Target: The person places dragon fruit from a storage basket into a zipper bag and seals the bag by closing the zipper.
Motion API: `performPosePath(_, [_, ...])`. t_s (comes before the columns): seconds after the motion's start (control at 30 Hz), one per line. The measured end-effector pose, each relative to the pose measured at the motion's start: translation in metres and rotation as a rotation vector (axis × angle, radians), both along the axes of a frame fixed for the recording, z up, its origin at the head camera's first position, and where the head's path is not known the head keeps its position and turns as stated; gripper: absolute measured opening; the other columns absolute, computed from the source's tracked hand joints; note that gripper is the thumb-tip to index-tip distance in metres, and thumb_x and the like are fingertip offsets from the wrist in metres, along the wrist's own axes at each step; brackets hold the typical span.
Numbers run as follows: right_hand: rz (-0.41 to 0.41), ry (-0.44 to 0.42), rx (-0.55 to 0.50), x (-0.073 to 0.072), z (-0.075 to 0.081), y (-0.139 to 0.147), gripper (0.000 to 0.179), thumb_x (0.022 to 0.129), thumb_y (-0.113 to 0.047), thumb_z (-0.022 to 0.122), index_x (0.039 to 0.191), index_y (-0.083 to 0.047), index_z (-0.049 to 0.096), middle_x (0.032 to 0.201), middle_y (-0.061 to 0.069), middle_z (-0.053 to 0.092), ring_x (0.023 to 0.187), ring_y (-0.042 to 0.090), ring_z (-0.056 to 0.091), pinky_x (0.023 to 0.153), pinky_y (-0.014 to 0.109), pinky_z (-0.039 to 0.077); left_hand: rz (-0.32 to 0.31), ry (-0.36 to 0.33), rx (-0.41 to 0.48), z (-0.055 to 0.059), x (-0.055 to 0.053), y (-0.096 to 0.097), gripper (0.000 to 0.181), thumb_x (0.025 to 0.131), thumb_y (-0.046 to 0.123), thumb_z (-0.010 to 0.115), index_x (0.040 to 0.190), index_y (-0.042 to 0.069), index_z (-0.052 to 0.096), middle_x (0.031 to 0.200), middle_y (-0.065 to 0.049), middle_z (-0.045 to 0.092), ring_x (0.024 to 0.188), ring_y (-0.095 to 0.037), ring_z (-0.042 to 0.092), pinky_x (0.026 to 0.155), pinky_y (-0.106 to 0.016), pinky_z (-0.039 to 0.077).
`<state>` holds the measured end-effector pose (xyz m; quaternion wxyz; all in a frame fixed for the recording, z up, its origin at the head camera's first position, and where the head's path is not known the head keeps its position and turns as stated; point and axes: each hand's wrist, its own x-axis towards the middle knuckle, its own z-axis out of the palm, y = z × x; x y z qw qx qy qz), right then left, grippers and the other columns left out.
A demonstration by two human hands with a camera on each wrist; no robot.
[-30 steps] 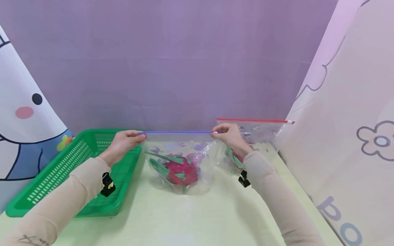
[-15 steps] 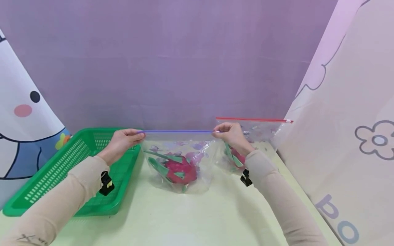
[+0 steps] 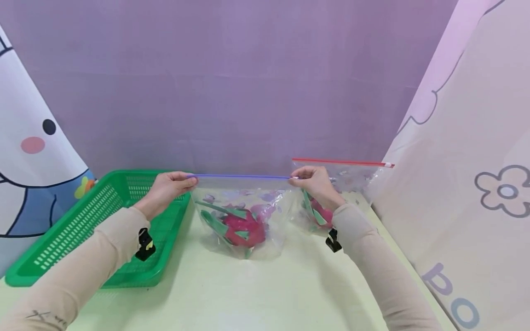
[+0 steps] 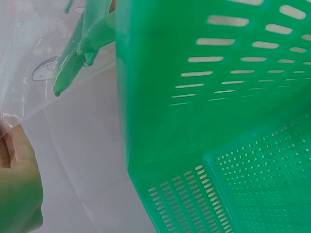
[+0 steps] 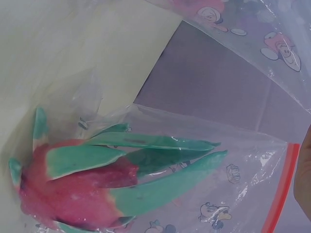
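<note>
A clear zip bag (image 3: 273, 241) with a purple zip strip stands upright in the middle of the head view. Inside it lies a red-pink dragon fruit (image 3: 244, 228) with green scales. My left hand (image 3: 167, 189) pinches the strip's left end between thumb and fingers. At the right end, my right hand (image 3: 318, 185) pinches the strip, with a bit of white showing at the fingertips. Behind that hand stands a second zip bag (image 3: 352, 172) with a red strip. It holds another dragon fruit (image 5: 82, 194), large in the right wrist view and partly covered by my hand in the head view.
A green plastic basket (image 3: 161, 264) with slotted walls sits to the left, under my left forearm. Pale yellow-green tabletop (image 3: 248, 294) lies in front of the bags. A purple backdrop (image 3: 248, 92) rises behind, and a printed panel (image 3: 463, 193) borders the right side.
My right hand has slid slightly to the right along the purple strip, exposing a little more of it. The left hand and both bags stay nearly still.
</note>
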<state>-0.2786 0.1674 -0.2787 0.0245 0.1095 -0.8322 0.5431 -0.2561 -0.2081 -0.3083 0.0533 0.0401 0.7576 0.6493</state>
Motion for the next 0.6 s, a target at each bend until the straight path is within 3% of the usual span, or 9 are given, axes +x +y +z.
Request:
performPosePath(0.2, [0.003, 0.001, 0.031, -0.0006, -0.0001, 0.0025, 0.020, 0.077, -0.018, 0.074, 0.093, -0.008, 0.068, 0.083, -0.005, 0.069, 0.075, 0.011, 0.054, 0.059, 0.022, 0.042, 0.021, -0.003, -0.023, -0.0018, -0.0009, 0.0035, 0.049, 0.085, 0.033, 0.063, 0.122, 0.003, 0.053, 0.107, 0.007, 0.059, 0.097, -0.002, 0.059, 0.102, -0.036, 0.041])
performPosePath(0.3, [-0.006, 0.004, 0.063, -0.0006, 0.0009, 0.0036, 0.019, 0.078, -0.018, 0.073, 0.094, -0.009, 0.068, 0.088, -0.002, 0.069, 0.076, 0.013, 0.054, 0.055, 0.024, 0.040, 0.017, -0.006, -0.029, -0.0024, -0.0019, 0.0062, 0.051, 0.085, 0.035, 0.062, 0.123, 0.003, 0.052, 0.117, -0.001, 0.057, 0.101, -0.004, 0.058, 0.102, -0.036, 0.040])
performPosePath(0.4, [-0.004, 0.013, 0.107, 0.0003, 0.0025, 0.0021, 0.019, 0.079, -0.020, 0.072, 0.096, -0.010, 0.068, 0.096, 0.001, 0.068, 0.082, 0.014, 0.056, 0.062, 0.026, 0.043, 0.017, -0.008, -0.034, -0.0033, -0.0024, 0.0074, 0.051, 0.085, 0.036, 0.062, 0.122, 0.002, 0.051, 0.125, -0.008, 0.053, 0.102, -0.005, 0.057, 0.102, -0.035, 0.040])
performPosePath(0.6, [0.011, 0.052, 0.157, 0.0028, 0.0037, -0.0023, 0.021, 0.080, -0.023, 0.071, 0.097, -0.012, 0.068, 0.103, 0.004, 0.065, 0.090, 0.018, 0.055, 0.075, 0.033, 0.045, 0.030, -0.019, -0.026, -0.0070, -0.0013, 0.0073, 0.049, 0.086, 0.036, 0.060, 0.122, 0.003, 0.050, 0.117, -0.002, 0.054, 0.100, -0.001, 0.056, 0.103, -0.036, 0.039])
